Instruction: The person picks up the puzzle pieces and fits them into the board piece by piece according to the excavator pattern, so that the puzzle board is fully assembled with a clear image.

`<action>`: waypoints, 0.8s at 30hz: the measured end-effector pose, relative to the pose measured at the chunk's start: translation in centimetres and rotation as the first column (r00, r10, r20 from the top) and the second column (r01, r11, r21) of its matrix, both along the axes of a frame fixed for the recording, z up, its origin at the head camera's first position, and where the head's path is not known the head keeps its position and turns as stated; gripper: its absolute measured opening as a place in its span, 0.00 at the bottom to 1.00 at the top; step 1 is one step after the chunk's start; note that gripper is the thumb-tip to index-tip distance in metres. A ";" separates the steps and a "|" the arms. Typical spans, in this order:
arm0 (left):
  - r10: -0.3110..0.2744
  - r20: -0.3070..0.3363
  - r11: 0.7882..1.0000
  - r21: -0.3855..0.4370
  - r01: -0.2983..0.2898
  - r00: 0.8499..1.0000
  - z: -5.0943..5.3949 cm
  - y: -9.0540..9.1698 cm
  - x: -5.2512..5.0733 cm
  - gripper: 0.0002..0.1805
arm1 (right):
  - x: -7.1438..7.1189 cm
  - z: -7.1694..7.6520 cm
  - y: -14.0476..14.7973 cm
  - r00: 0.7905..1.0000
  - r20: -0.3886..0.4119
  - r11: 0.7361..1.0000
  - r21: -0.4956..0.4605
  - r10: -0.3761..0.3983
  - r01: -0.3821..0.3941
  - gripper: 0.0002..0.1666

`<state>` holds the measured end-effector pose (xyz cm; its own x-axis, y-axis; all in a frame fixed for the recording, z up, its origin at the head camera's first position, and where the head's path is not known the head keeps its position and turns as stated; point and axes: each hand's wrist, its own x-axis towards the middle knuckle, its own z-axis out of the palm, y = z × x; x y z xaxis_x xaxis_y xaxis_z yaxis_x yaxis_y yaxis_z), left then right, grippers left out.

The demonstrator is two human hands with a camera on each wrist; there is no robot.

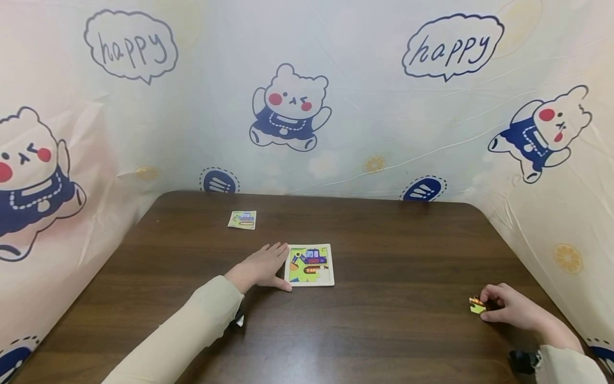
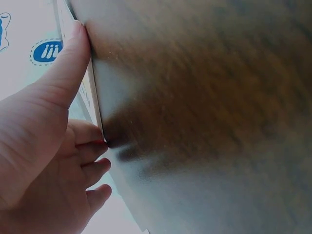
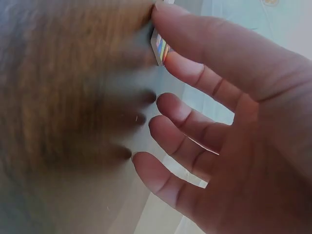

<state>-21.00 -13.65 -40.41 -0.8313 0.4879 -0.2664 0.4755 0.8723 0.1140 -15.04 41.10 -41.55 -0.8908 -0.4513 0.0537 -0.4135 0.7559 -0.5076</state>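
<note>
A square puzzle board (image 1: 324, 273) with a white rim lies near the middle of the table, most of its digger picture filled in. A whitish area shows at the lower right of the picture. Along the board's left edge rests my left hand (image 1: 263, 266), fingers and thumb extended; the left wrist view shows thumb and fingertips against the board's thin edge. Far to the right, my right hand (image 1: 515, 309) pinches a small green and orange puzzle piece (image 1: 477, 305) between thumb and index finger, low at the tabletop. In the right wrist view the thumb hides part of the piece.
A small picture card (image 1: 242, 220) with a similar digger lies farther back, left of the board. The brown wooden table (image 1: 384, 240) ends at the back against a hanging cloth (image 1: 364, 117) printed with bears, which also runs along both sides.
</note>
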 end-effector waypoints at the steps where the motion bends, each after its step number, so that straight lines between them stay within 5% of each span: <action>1: 0.001 0.001 1.000 -0.001 -0.001 1.000 0.0 0.0 0.0 0.54 | 0.0 0.0 0.0 1.000 0.000 1.000 0.002 -0.005 0.005 0.17; 9: 0.006 0.003 1.000 0.006 -0.006 1.000 -0.1 0.0 -0.1 0.55 | 0.5 0.5 -0.7 0.993 0.026 0.992 0.056 -0.115 0.113 0.15; 17: 0.004 0.000 1.000 0.008 -0.004 1.000 -0.1 0.0 -0.1 0.55 | -0.1 1.5 -2.1 0.987 0.100 0.991 -0.006 -0.129 0.130 0.12; 24: 0.005 0.001 1.000 0.014 -0.005 1.000 -0.1 -0.1 0.0 0.55 | -1.4 2.6 -4.6 0.988 0.013 0.988 -0.013 -0.154 0.154 0.15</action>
